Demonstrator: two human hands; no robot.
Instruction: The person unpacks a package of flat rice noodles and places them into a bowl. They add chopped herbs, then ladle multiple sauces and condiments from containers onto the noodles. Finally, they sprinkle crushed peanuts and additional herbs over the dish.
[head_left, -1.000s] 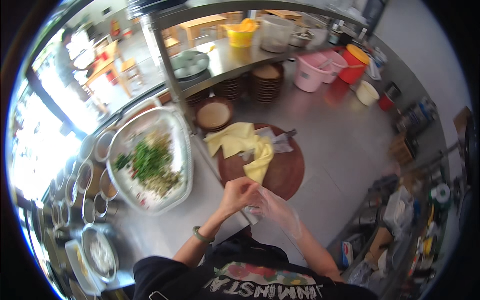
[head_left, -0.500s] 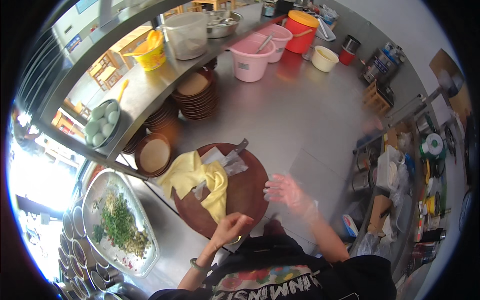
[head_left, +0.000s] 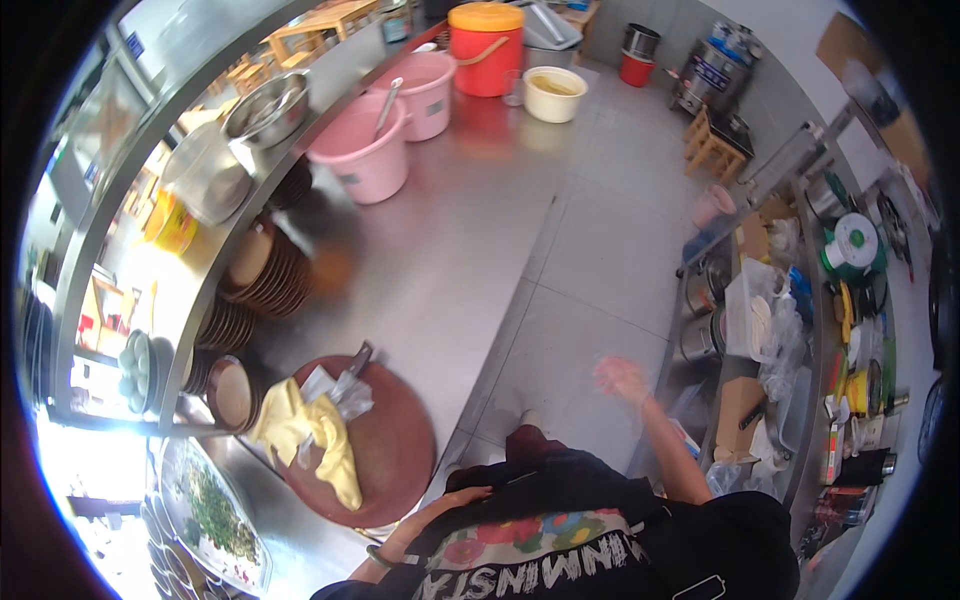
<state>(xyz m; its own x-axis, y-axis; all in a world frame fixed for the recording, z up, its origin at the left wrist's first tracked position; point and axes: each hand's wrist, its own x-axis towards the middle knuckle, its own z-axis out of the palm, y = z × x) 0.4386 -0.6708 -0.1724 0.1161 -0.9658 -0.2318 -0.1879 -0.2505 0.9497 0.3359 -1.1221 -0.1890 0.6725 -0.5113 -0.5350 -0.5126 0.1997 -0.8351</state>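
My left hand (head_left: 455, 502) lies against my dark clothing beside the near edge of the counter, fingers stretched out and holding nothing. A green bangle is round that wrist. Out over the aisle floor, my right hand (head_left: 622, 378) wears a clear plastic glove; motion blurs its fingers. Left of my body is a round brown chopping board (head_left: 400, 455). On it rest a rumpled yellow cloth (head_left: 320, 440), a crinkled clear plastic bag (head_left: 352, 396) and a knife whose dark handle (head_left: 357, 358) points away from me.
Pink buckets (head_left: 365, 165), a red bucket with an orange lid (head_left: 485, 60) and a cream tub (head_left: 552, 105) stand along the counter. Brown bowls (head_left: 268, 280) are stacked under the left shelf. A tray of chopped greens (head_left: 255, 555) sits lower left. Cluttered shelving (head_left: 700, 455) lines the right.
My view has swung right, toward the aisle and shelving. My right hand has moved away from the board; my left has drawn back to my clothing.
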